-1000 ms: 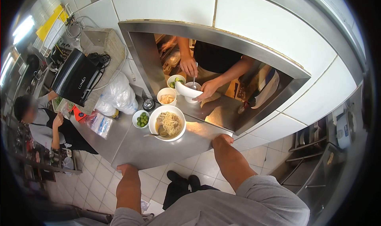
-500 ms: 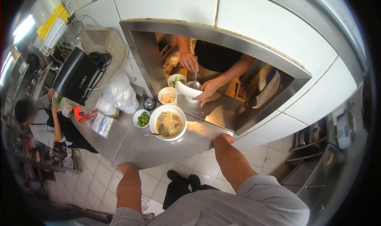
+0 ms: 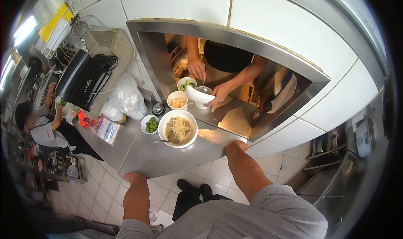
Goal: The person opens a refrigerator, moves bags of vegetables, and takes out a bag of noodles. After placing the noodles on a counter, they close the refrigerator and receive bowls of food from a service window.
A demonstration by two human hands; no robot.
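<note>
My left hand (image 3: 133, 177) is closed on the front left corner of the steel counter (image 3: 147, 159), its fingertips hidden. At the counter's right end my right hand (image 3: 237, 146) is curled over the edge, fingers partly out of sight. Between and beyond them stands a large white bowl of noodles (image 3: 181, 127) in broth, with a spoon (image 3: 161, 141) leaning over its rim. Beside it are a small bowl of green limes (image 3: 150, 125), a white cup of pale pieces (image 3: 177, 101) and a cup of chopped greens (image 3: 187, 84).
Through the wall opening (image 3: 226, 27), another person's hands hold a tilted white bowl (image 3: 197, 96) and a spoon (image 3: 204, 81). A call bell (image 3: 158, 109), plastic bags (image 3: 128, 100) and a black LUNAR device (image 3: 82, 81) stand at left. Another person (image 3: 46, 127) works further left.
In the opening, the other person's spoon hand has moved lower and left, and the tilted bowl shifted slightly. The person at left has turned and raised an arm. My hands have not moved.
</note>
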